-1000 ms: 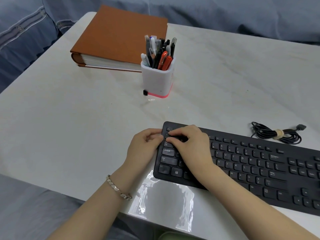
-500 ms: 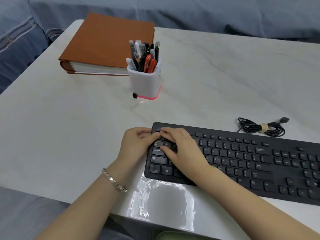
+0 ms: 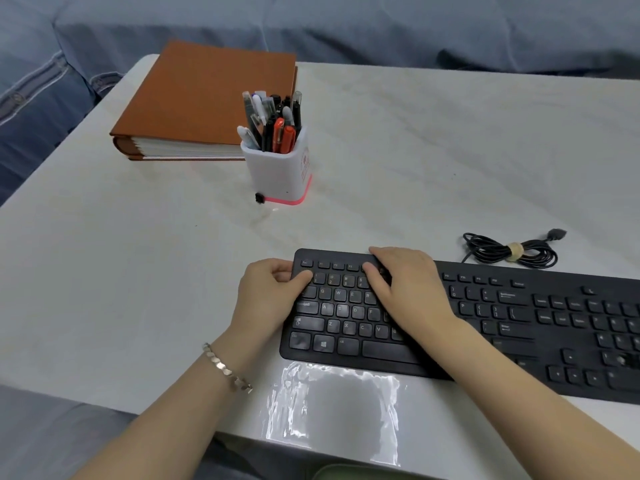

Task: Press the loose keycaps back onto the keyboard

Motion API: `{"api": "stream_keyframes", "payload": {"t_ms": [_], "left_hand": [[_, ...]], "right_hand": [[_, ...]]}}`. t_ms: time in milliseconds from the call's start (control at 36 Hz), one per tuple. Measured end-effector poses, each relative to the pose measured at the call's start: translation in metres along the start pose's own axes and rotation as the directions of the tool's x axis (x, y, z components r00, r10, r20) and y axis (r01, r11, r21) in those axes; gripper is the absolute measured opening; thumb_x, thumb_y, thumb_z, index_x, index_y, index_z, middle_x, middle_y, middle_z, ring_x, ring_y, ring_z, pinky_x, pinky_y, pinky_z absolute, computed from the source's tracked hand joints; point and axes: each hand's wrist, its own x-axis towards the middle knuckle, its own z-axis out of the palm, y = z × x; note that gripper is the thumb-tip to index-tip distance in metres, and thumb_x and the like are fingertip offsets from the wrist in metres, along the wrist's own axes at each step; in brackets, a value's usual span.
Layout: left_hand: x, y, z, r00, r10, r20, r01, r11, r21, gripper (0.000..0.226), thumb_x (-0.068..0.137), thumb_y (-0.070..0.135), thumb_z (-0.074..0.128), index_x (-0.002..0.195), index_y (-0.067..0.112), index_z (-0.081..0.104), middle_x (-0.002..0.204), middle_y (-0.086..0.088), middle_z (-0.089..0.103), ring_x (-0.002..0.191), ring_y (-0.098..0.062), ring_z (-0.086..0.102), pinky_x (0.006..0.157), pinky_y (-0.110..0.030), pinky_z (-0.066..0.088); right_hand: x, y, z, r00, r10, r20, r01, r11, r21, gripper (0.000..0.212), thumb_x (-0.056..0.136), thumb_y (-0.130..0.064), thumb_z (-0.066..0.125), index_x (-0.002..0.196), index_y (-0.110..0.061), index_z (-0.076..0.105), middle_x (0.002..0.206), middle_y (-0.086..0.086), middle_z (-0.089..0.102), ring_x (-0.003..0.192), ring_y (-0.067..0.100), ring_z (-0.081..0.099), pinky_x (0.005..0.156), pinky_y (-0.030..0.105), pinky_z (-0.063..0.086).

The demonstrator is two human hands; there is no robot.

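Two hands are on the black keyboard, which lies on the white marble table along its near edge. The left hand grips the keyboard's left end, fingers curled round the edge and thumb on the top corner keys, seemingly to steady it. The right hand covers the number and function rows, fingers bent down onto the keys. Its fingertips are hidden, so I cannot tell whether they pinch a keycap or only press.

My guess is that a cap is being seated. Next comes a firm, straight push, then a check that it sits level. A small black piece touching the pen holder may be another loose cap.
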Motion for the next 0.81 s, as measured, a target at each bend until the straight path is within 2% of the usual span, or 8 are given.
{"api": "stream_keyframes", "payload": {"t_ms": [167,222,306,361,444,667,722,806], "left_hand": [[-0.001,-0.001,0.003,0.999,0.025,-0.048,-0.021,0.996,0.086,0.011,0.082,0.015,0.07,0.077,0.021,0.062,0.069,0.015,0.06,0.066,0.005,0.055,0.058,-0.004,0.038],[0.001,-0.001,0.003,0.999,0.006,-0.04,-0.003,0.997,0.08,0.007,0.083,0.013,0.07,0.081,0.018,0.064,0.069,0.013,0.061,0.066,0.003,0.056,0.06,-0.005,0.039],[0.003,-0.002,-0.001,0.998,-0.06,0.008,0.06,0.997,-0.038,0.01,0.083,0.007,0.068,0.078,0.016,0.068,0.071,0.005,0.067,0.068,-0.01,0.062,0.074,-0.022,0.049],[0.006,-0.002,-0.005,0.997,-0.055,0.054,0.057,0.998,-0.041,0.022,0.087,0.001,0.06,0.076,0.019,0.069,0.068,0.004,0.067,0.064,-0.011,0.062,0.071,-0.024,0.052],[0.017,-0.001,-0.01,0.999,-0.02,0.033,0.022,0.998,-0.063,0.023,0.091,-0.005,0.048,0.095,0.006,0.068,0.067,0.003,0.065,0.054,-0.003,0.06,0.061,-0.019,0.051],[0.086,0.019,-0.029,0.955,0.198,-0.221,-0.153,0.967,0.203,0.038,0.092,0.014,0.056,0.129,0.006,0.054,0.13,-0.01,0.053,0.114,-0.027,0.053,0.094,-0.028,0.04],[0.102,0.013,-0.029,0.961,0.186,-0.206,-0.125,0.953,0.277,0.044,0.09,0.024,0.062,0.13,0.006,0.054,0.131,-0.015,0.052,0.119,-0.032,0.049,0.099,-0.039,0.041],[0.118,0.0,-0.028,0.967,0.174,-0.184,-0.1,0.93,0.354,0.033,0.083,0.033,0.068,0.104,0.008,0.066,0.111,-0.018,0.061,0.109,-0.037,0.053,0.083,-0.037,0.045]], "right_hand": [[0.0,0.0,0.001,1.0,-0.005,-0.023,0.005,1.0,0.012,0.046,0.086,-0.038,0.04,0.112,-0.009,0.065,0.104,0.004,0.069,0.101,0.025,0.06,0.094,0.037,0.035],[0.001,0.0,0.001,1.0,-0.006,-0.026,0.007,1.0,0.012,0.047,0.086,-0.038,0.04,0.112,-0.009,0.065,0.103,0.004,0.069,0.1,0.026,0.06,0.094,0.036,0.035],[0.001,0.001,0.001,1.0,-0.006,-0.007,0.006,1.0,0.013,0.05,0.086,-0.04,0.037,0.115,-0.01,0.064,0.107,0.004,0.068,0.104,0.024,0.058,0.096,0.034,0.032],[0.001,0.002,0.0,1.0,-0.009,0.005,0.009,1.0,0.013,0.051,0.085,-0.041,0.036,0.116,-0.01,0.063,0.11,0.003,0.067,0.106,0.024,0.058,0.097,0.035,0.032],[0.001,0.003,-0.001,1.0,-0.018,0.012,0.018,1.0,0.014,0.051,0.085,-0.042,0.037,0.116,-0.01,0.064,0.11,0.002,0.067,0.106,0.023,0.058,0.097,0.034,0.033],[0.003,0.005,-0.001,1.0,-0.019,0.017,0.019,1.0,0.013,0.056,0.085,-0.049,0.033,0.113,-0.012,0.065,0.105,0.001,0.069,0.099,0.022,0.061,0.093,0.035,0.038],[0.003,0.005,-0.001,1.0,-0.021,0.003,0.021,1.0,0.015,0.062,0.083,-0.051,0.027,0.111,-0.012,0.067,0.101,0.0,0.07,0.096,0.022,0.062,0.091,0.034,0.039],[0.003,0.005,0.001,1.0,-0.018,-0.005,0.018,1.0,0.006,0.062,0.083,-0.051,0.026,0.109,-0.013,0.067,0.1,-0.001,0.07,0.094,0.021,0.063,0.089,0.033,0.039]]}}
